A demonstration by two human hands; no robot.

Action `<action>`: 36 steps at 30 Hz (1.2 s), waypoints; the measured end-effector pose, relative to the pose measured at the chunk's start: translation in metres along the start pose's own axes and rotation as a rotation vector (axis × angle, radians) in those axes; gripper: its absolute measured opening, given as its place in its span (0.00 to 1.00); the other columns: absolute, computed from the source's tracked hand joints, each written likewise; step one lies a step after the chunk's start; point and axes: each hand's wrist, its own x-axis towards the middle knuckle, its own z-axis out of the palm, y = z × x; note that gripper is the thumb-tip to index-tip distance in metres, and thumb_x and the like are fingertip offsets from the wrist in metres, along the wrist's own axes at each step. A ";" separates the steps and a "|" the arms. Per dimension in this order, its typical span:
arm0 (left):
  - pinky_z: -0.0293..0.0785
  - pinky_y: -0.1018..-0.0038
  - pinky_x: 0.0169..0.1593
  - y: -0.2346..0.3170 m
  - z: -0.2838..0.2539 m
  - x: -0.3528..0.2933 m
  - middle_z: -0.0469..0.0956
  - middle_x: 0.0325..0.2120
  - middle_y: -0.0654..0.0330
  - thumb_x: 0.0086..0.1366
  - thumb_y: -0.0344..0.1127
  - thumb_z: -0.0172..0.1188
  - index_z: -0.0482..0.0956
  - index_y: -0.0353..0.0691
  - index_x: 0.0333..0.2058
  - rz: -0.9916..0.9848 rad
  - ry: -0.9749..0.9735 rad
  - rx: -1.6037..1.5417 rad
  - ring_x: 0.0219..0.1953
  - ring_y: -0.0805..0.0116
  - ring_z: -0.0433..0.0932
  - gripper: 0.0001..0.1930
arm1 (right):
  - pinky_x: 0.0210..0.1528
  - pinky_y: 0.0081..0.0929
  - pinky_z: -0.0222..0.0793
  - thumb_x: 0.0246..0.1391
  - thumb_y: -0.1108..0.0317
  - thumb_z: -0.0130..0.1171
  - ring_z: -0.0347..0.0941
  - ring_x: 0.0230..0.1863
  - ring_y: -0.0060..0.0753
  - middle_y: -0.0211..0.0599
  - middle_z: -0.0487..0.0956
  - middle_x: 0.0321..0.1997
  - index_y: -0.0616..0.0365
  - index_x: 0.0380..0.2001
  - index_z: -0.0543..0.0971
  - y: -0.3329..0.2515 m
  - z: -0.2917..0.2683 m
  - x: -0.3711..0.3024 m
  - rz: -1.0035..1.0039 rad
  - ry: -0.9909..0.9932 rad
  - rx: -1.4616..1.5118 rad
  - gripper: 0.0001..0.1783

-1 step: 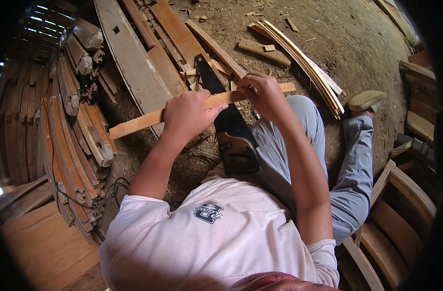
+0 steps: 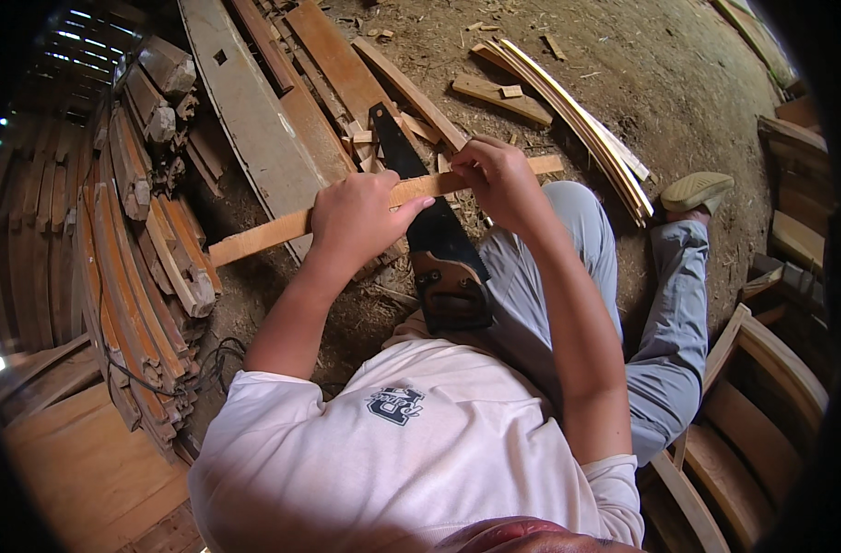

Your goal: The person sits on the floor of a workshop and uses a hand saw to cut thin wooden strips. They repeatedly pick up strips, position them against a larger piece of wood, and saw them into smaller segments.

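A long, narrow wooden strip point(image 2: 264, 234) runs across in front of me, slanting up to the right. My left hand point(image 2: 354, 217) is closed around it left of the middle, thumb stretched along the near side. My right hand point(image 2: 501, 182) is closed at the strip farther right, with bent fingertips pinched against it; whether they also hold something small is hidden. Beneath the strip lies a handsaw point(image 2: 443, 241) with a dark blade and a wood-and-black handle. Its handle is close to my body, beside my bent leg, and its tip points away from me.
Long planks point(image 2: 264, 120) lie on the dirt floor ahead. Thin curved strips point(image 2: 586, 138) and a short board point(image 2: 501, 99) are farther right. Stacked curved timbers point(image 2: 130, 276) with a black cable point(image 2: 219, 361) stand at left. Curved wooden pieces point(image 2: 743, 461) are at lower right.
The wooden strip has shifted very slightly to the right. Both hands and the handsaw look the same as before.
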 end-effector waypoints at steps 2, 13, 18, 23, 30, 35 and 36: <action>0.82 0.52 0.39 0.002 0.001 0.000 0.86 0.29 0.47 0.64 0.65 0.67 0.87 0.40 0.36 -0.009 0.003 -0.025 0.35 0.43 0.87 0.28 | 0.41 0.44 0.76 0.54 0.80 0.66 0.81 0.39 0.55 0.47 0.81 0.37 0.63 0.34 0.80 -0.004 0.006 -0.002 -0.026 0.087 -0.058 0.05; 0.81 0.51 0.38 0.018 0.007 -0.006 0.85 0.27 0.46 0.64 0.66 0.66 0.86 0.39 0.34 -0.055 -0.057 -0.041 0.34 0.41 0.86 0.30 | 0.40 0.47 0.74 0.53 0.87 0.60 0.77 0.38 0.58 0.52 0.77 0.36 0.65 0.34 0.76 0.022 0.000 -0.001 0.036 0.462 -0.174 0.08; 0.81 0.51 0.37 0.016 0.009 -0.006 0.85 0.27 0.47 0.64 0.66 0.67 0.86 0.40 0.35 -0.026 -0.006 -0.039 0.34 0.42 0.86 0.29 | 0.43 0.33 0.80 0.55 0.84 0.66 0.83 0.38 0.41 0.42 0.84 0.38 0.63 0.42 0.83 0.015 -0.013 -0.001 0.005 0.301 -0.010 0.12; 0.81 0.51 0.36 0.012 0.010 -0.004 0.85 0.26 0.48 0.64 0.65 0.68 0.85 0.40 0.35 -0.003 0.001 -0.028 0.33 0.43 0.86 0.28 | 0.42 0.35 0.79 0.55 0.83 0.67 0.83 0.38 0.41 0.43 0.84 0.37 0.65 0.39 0.86 0.007 -0.027 -0.005 0.072 -0.053 0.048 0.08; 0.81 0.51 0.36 0.011 0.008 -0.003 0.84 0.26 0.47 0.63 0.64 0.68 0.85 0.40 0.35 0.021 0.024 -0.033 0.33 0.42 0.86 0.28 | 0.41 0.39 0.77 0.56 0.82 0.66 0.83 0.37 0.47 0.47 0.82 0.36 0.66 0.36 0.83 0.008 -0.023 -0.007 0.039 -0.058 0.026 0.05; 0.81 0.51 0.36 0.011 0.006 -0.003 0.85 0.26 0.47 0.63 0.64 0.68 0.86 0.40 0.34 0.014 0.024 -0.040 0.33 0.41 0.86 0.28 | 0.42 0.44 0.77 0.55 0.81 0.65 0.81 0.40 0.56 0.49 0.82 0.38 0.64 0.34 0.84 0.006 -0.013 -0.011 -0.014 0.061 -0.087 0.04; 0.81 0.51 0.37 0.011 0.006 -0.002 0.85 0.26 0.47 0.63 0.64 0.68 0.86 0.40 0.34 0.017 0.026 -0.040 0.33 0.41 0.86 0.28 | 0.42 0.44 0.77 0.55 0.81 0.64 0.81 0.40 0.57 0.49 0.82 0.38 0.64 0.34 0.83 0.006 -0.011 -0.012 -0.024 0.089 -0.098 0.04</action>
